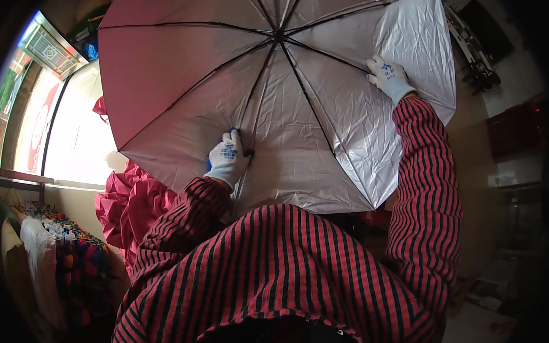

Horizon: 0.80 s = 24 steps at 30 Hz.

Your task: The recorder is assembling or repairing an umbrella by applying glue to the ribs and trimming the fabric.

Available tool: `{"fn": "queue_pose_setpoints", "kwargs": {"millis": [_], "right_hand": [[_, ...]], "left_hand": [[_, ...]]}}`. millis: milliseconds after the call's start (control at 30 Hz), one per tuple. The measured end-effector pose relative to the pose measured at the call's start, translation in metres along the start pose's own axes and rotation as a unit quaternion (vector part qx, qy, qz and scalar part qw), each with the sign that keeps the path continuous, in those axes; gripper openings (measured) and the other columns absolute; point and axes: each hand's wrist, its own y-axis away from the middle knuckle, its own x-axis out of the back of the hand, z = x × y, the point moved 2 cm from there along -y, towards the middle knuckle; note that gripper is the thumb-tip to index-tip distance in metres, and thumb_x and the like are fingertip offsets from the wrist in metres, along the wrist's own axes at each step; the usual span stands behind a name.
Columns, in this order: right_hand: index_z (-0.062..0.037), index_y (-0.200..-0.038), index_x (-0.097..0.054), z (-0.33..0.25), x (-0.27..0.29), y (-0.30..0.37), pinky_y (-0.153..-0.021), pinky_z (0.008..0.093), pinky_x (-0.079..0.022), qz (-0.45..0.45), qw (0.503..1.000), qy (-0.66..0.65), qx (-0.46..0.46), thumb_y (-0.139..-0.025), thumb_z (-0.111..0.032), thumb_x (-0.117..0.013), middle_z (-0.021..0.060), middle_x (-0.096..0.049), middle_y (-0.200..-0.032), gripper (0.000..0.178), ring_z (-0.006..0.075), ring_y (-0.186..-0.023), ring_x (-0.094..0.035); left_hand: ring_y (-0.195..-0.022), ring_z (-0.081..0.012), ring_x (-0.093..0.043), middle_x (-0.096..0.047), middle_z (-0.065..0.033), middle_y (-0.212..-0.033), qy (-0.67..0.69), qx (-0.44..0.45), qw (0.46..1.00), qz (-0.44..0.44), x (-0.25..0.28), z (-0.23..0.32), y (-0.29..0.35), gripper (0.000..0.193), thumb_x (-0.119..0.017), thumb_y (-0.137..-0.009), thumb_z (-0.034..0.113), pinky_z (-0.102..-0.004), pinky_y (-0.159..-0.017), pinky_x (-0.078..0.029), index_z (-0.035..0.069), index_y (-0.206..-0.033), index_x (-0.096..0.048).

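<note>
A large open umbrella (pixel 223 91) spreads in front of me, its silvery-grey inner side facing me and dark ribs running out from a black hub (pixel 278 36). White knitted gloves with blue marks cover both hands. My left hand (pixel 228 156) rests on the lower part of the lining beside a rib, fingers stretched upward and thumb apart. Farther up on the right, my right hand (pixel 389 77) has its fingers bent around the outer part of another rib. The fabric near it is creased and shiny. The umbrella's outer face is hidden.
Crumpled dark-pink fabric (pixel 131 206) lies beside my left arm. Coloured and white items (pixel 66 243) hang or lie in a row at lower left. A bright window (pixel 79 122) stands at left. A metal-framed object (pixel 475 54) stands at upper right.
</note>
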Motion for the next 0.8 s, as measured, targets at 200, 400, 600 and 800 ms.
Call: {"fn": "queue_pose_setpoints", "kwargs": {"millis": [200, 400, 600, 800], "right_hand": [[-0.0090, -0.106, -0.054, 0.025, -0.011, -0.008, -0.083, 0.0412, -0.045, 0.048, 0.997, -0.053, -0.029, -0.081, -0.036, -0.057, 0.0096, -0.055, -0.112, 0.037, 0.0318, -0.099, -0.056], [-0.0133, -0.122, -0.049, -0.037, -0.001, 0.022, -0.093, 0.0447, -0.041, 0.182, 0.968, -0.012, -0.175, -0.081, -0.039, -0.056, 0.0120, -0.048, -0.126, 0.049, 0.0317, -0.114, -0.049], [-0.0127, -0.133, -0.040, -0.159, -0.058, 0.099, -0.099, 0.0466, -0.036, 0.014, 0.989, -0.126, -0.071, -0.077, -0.037, -0.063, 0.0128, -0.039, -0.136, 0.065, 0.0333, -0.123, -0.041], [-0.0059, -0.123, -0.050, -0.149, -0.101, 0.093, -0.093, 0.0403, -0.040, 0.110, 0.923, -0.367, -0.032, -0.079, -0.032, -0.063, 0.0188, -0.048, -0.125, 0.053, 0.0355, -0.113, -0.048]], "left_hand": [[-0.095, -0.0341, -0.060, -0.055, -0.0168, -0.110, 0.034, -0.044, 0.998, -0.019, -0.037, 0.006, -0.016, 0.054, -0.061, -0.077, 0.026, -0.0434, -0.079, -0.048, 0.005, -0.122, -0.040], [-0.092, -0.0342, -0.061, -0.056, -0.0166, -0.113, 0.088, -0.075, 0.993, 0.035, -0.047, 0.002, -0.017, 0.050, -0.059, -0.077, 0.023, -0.0441, -0.076, -0.049, 0.005, -0.120, -0.041], [-0.092, -0.0349, -0.060, -0.056, -0.0164, -0.113, 0.084, -0.062, 0.994, 0.033, -0.051, 0.003, -0.017, 0.047, -0.057, -0.077, 0.023, -0.0441, -0.076, -0.048, 0.007, -0.119, -0.043], [-0.089, -0.0347, -0.062, -0.058, -0.0175, -0.109, 0.072, -0.079, 0.992, 0.059, -0.046, 0.011, -0.020, 0.041, -0.054, -0.077, 0.019, -0.0430, -0.075, -0.049, 0.007, -0.116, -0.047]]}}
